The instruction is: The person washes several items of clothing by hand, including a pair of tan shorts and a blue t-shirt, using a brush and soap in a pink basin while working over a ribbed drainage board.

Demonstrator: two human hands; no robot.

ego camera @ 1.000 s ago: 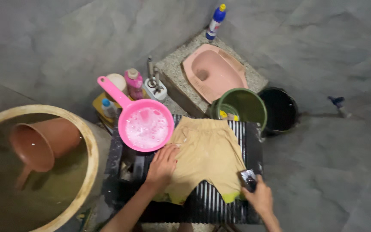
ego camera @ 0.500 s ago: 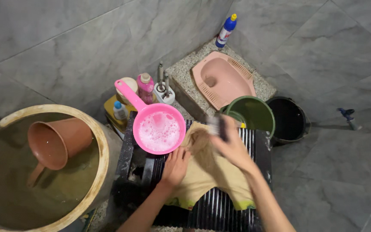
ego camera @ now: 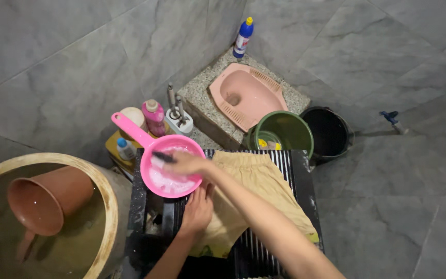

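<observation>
Left hand (ego camera: 197,211): flat, fingers spread, pressing tan shorts (ego camera: 256,191) onto the black ribbed board (ego camera: 305,181).
Right hand (ego camera: 186,163): closed around a dark brush (ego camera: 162,157), reached across above the left hand.
Pink dipper (ego camera: 157,178): directly under brush, holding soapy water.
Beyond grip: green bucket (ego camera: 284,130), black bucket (ego camera: 331,132).

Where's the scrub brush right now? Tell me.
In the head view, left of centre: the right hand holds the scrub brush over the pink dipper of soapy water.

Pink dipper (ego camera: 174,165), tan shorts (ego camera: 254,181), green bucket (ego camera: 285,132)
</observation>
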